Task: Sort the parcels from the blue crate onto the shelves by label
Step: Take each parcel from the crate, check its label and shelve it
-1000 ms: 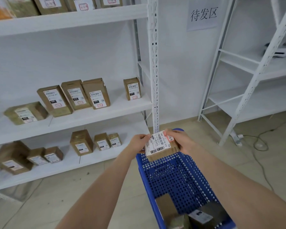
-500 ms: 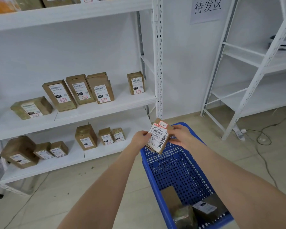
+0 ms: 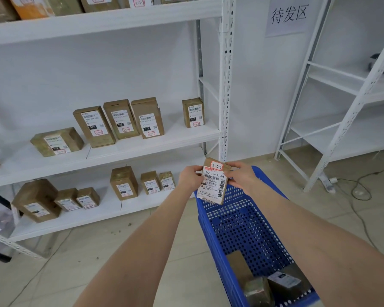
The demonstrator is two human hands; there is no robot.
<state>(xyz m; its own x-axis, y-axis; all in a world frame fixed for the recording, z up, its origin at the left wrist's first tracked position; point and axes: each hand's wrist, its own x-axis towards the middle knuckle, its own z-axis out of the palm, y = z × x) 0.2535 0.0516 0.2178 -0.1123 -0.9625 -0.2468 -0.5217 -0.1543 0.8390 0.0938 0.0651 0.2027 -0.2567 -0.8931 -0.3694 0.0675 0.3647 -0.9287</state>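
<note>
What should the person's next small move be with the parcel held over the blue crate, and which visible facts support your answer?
Probably carry the parcel left toward the middle shelf. Both the left hand and right hand hold it above the blue crate, and its red-framed tag reads 3-3-9. The tags on that shelf's parcels look similar but are too small to read surely, so check one first.

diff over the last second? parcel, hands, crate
Both hands, left hand and right hand, turned the held parcel from lying flat to upright, its label facing the camera. Neither let go. Blue crate, its remaining parcels and the shelf parcels unchanged.
</note>
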